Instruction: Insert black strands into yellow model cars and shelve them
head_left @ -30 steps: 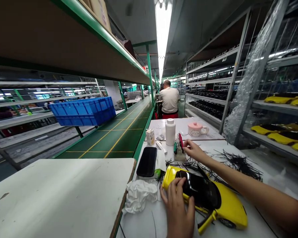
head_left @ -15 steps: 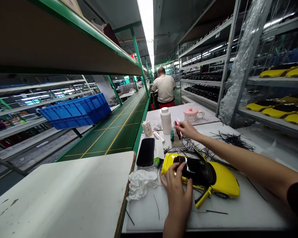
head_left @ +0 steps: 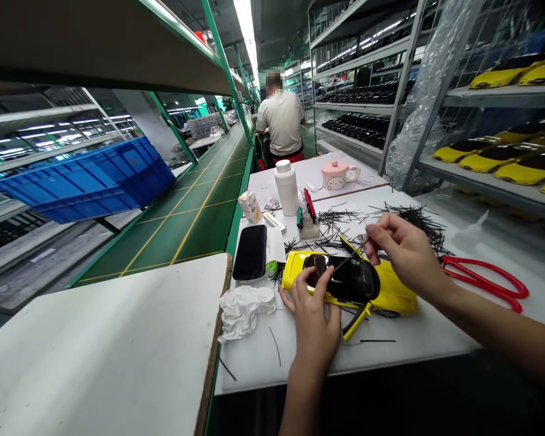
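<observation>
Taking the toy car as the centre of a clock, with twelve pointing straight ahead of the person, a glossy yellow-and-black model car [head_left: 396, 295] lies on a white foam-like sheet [head_left: 300, 363], its near door swung out at about six o'clock and its far door raised at about twelve. The left hand [head_left: 312, 303] has its fingers spread and curved, touching the roof and near side towards nine o'clock. The right hand [head_left: 399, 248] is over the car at about one o'clock, thumb and fingertips drawn narrow in a pinch; whether anything is held between them cannot be told.

At three o'clock, partly behind the right wrist, is a cutting tool with looped red handles [head_left: 485, 275]. A heap of thin black strips [head_left: 420, 221] spreads at one to two o'clock. At eleven stand a small pale block holding red and green tools [head_left: 309, 229] and, beyond it, a white plastic bottle [head_left: 286, 189]. A pink-lidded mug [head_left: 338, 175] is at twelve. At nine to ten lies a black rectangular phone [head_left: 249, 252]; just beside it, towards eight, sits a crumpled white tissue [head_left: 246, 310]. A co-worker in a pale shirt [head_left: 281, 121] sits well apart at eleven.
</observation>
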The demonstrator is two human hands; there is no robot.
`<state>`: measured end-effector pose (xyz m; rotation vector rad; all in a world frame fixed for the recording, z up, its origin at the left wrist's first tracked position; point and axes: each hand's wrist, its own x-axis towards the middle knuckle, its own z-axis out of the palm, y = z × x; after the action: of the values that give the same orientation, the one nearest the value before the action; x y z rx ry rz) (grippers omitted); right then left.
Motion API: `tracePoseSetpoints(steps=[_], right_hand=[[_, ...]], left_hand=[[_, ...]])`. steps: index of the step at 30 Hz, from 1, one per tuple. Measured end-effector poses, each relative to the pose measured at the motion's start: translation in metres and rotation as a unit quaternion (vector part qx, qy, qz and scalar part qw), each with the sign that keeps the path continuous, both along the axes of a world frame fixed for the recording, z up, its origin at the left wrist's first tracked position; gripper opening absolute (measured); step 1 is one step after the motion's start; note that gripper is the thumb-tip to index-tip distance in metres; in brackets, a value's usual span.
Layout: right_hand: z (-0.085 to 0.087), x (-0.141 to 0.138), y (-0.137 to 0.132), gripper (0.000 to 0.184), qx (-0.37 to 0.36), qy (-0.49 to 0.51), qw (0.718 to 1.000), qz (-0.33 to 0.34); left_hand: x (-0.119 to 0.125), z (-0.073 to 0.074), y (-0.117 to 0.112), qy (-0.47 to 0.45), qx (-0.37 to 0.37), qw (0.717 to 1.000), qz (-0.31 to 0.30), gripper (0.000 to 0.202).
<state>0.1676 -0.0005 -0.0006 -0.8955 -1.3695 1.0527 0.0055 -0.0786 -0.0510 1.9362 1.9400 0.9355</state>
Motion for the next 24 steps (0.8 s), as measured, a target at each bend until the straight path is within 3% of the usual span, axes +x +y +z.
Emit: tracePoseSetpoints(steps=[3, 7, 16, 24], right_hand=[[-0.016, 0.003, -0.02, 0.032, -0.022, -0.02, 1.0, -0.007], [-0.031, 0.006, -0.031, 0.028, 0.012, -0.088, 0.996, -0.015], [-0.042, 0.004, -0.035, 0.027, 0.145, -0.262, 0.954, -0.023], [-0.055, 0.008, -0.038, 0.02, 0.193, -0.286, 0.938, -0.034]], left_hand=[[0.0, 0.001, 0.0, 0.0, -0.006, 1.0, -0.001, 0.07], [0.0, 0.002, -0.001, -0.004, -0.016, 1.0, 0.002, 0.069], [-0.003, 0.002, 0.0, -0.037, -0.017, 0.999, -0.002, 0.07], [-0.006, 0.003, -0.003, -0.126, 0.038, 0.991, 0.006, 0.063]])
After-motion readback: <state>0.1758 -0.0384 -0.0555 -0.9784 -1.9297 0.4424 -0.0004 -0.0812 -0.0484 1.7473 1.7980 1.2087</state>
